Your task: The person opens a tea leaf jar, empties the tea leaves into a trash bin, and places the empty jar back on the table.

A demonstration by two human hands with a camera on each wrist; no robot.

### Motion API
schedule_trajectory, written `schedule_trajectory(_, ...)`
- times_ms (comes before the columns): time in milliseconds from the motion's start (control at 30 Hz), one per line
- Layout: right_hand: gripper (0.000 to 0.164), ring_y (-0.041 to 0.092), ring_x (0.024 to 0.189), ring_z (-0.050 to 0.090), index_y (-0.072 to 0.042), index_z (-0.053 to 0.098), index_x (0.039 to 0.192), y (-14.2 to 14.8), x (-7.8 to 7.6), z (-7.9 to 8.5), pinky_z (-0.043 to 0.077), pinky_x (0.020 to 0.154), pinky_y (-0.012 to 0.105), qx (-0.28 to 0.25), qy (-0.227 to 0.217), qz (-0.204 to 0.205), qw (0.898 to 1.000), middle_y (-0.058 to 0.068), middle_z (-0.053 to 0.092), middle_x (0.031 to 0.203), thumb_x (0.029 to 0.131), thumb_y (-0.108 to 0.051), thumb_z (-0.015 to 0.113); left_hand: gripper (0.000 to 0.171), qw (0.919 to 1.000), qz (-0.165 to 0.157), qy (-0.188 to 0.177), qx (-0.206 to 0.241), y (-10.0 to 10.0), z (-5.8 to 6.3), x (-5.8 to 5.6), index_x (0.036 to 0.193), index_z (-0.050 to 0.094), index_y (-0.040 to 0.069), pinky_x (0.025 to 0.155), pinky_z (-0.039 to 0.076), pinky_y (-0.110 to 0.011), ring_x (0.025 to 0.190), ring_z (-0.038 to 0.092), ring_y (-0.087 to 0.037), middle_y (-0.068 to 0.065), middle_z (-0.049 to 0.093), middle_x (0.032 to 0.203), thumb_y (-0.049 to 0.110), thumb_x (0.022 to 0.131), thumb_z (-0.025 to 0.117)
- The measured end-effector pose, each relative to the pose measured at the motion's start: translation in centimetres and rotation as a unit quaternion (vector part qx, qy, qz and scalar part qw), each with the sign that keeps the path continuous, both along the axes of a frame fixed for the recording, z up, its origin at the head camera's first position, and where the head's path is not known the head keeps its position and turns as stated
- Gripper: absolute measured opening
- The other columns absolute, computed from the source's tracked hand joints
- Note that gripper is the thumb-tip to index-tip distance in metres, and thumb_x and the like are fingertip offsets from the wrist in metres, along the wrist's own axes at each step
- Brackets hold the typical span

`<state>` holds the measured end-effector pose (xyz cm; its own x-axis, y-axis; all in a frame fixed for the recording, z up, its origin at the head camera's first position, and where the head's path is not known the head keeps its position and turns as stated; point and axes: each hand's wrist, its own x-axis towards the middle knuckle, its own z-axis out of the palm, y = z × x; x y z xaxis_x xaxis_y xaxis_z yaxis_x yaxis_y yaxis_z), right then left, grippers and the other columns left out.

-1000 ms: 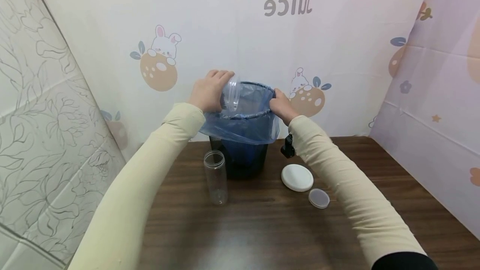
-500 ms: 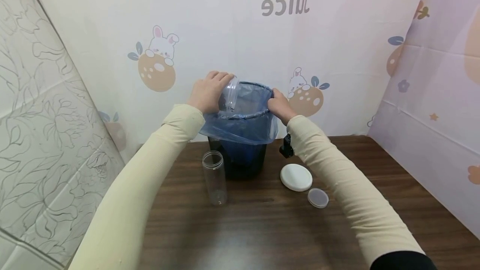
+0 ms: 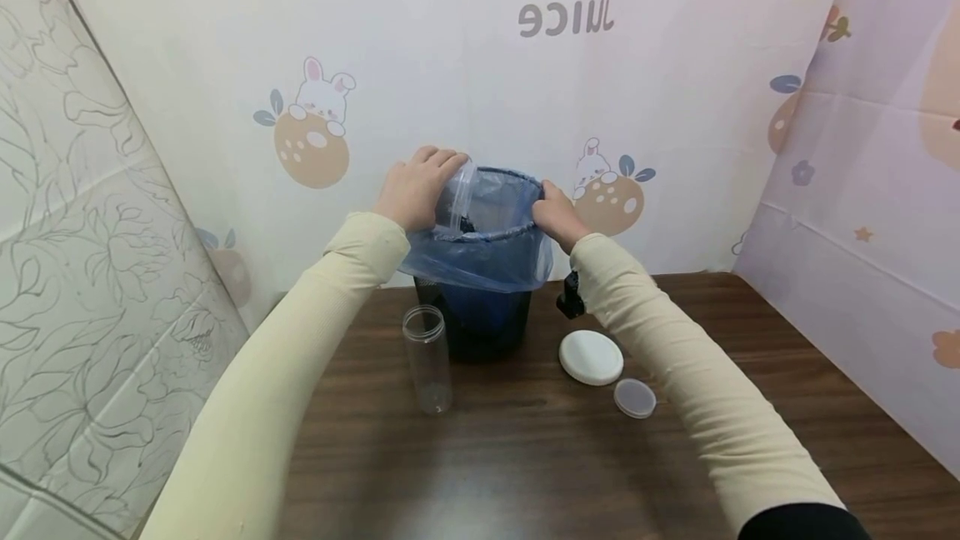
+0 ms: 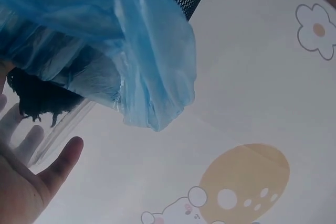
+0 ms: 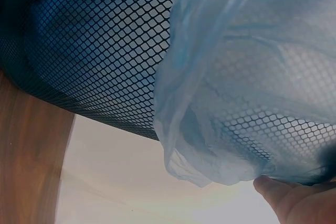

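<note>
In the head view my left hand (image 3: 420, 188) grips a clear plastic jar (image 3: 454, 197), tipped on its side with its mouth over the bin's opening. A dark, ragged clump (image 4: 44, 97) is in the jar in the left wrist view; its kind is unclear. My right hand (image 3: 558, 215) holds the right rim of a black mesh bin (image 3: 491, 332) through its blue bag liner (image 3: 487, 261). The right wrist view shows the thumb against the liner (image 5: 226, 129); the other fingers are mostly hidden.
A tall clear jar (image 3: 429, 365) stands uncapped in front of the bin on the brown wooden table (image 3: 480, 473). To the right lie a white round lid (image 3: 591, 357) and a smaller translucent lid (image 3: 634, 398). A patterned cloth wall (image 3: 465, 65) rises behind.
The jar in my left hand has tipped slightly further down. A dark clump now shows at its mouth, over the bin. My right hand keeps its hold on the rim.
</note>
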<state>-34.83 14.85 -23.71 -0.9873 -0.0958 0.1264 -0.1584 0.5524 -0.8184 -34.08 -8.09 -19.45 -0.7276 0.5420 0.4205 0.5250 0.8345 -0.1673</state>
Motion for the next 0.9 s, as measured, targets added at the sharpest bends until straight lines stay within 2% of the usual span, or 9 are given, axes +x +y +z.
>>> schedule_trajectory(300, 0.062, 0.030, 0.144, 0.002, 0.000, 0.002, 0.151, 0.30, 0.21, -0.34, 0.010, 0.113, 0.043, -0.005, 0.006, 0.008, 1.000, 0.016, 0.001, 0.158, 0.093, -0.004, 0.023, 0.089, 0.9998, 0.000, 0.014, -0.012, 0.16, -0.34, -0.22, 0.146, 0.038, 0.014, 0.079, 0.047, -0.051, 0.131, 0.035, -0.027, -0.006, 0.043, 0.144, -0.006, 0.067, 0.073)
schedule_trajectory(533, 0.062, 0.030, 0.144, 0.003, 0.000, 0.003, 0.151, 0.02, 0.13, -0.38, 0.011, 0.113, 0.042, 0.008, 0.007, 0.003, 1.000, 0.017, 0.003, 0.158, 0.093, -0.005, 0.022, 0.091, 0.9999, -0.002, 0.006, -0.013, 0.03, -0.74, -0.30, 0.146, 0.037, 0.015, 0.079, 0.046, -0.052, 0.131, 0.034, -0.027, -0.006, 0.042, 0.144, -0.007, 0.066, 0.073)
schedule_trajectory(900, 0.062, 0.031, 0.144, 0.005, 0.000, 0.004, 0.151, -0.04, -0.04, 0.00, 0.012, 0.113, 0.042, 0.010, 0.006, -0.006, 1.000, 0.018, 0.005, 0.157, 0.092, -0.005, 0.023, 0.090, 0.9999, 0.006, -0.006, -0.010, -0.03, -0.44, -0.42, 0.148, 0.034, 0.017, 0.080, 0.046, -0.051, 0.133, 0.032, -0.027, -0.005, 0.039, 0.146, -0.008, 0.069, 0.072)
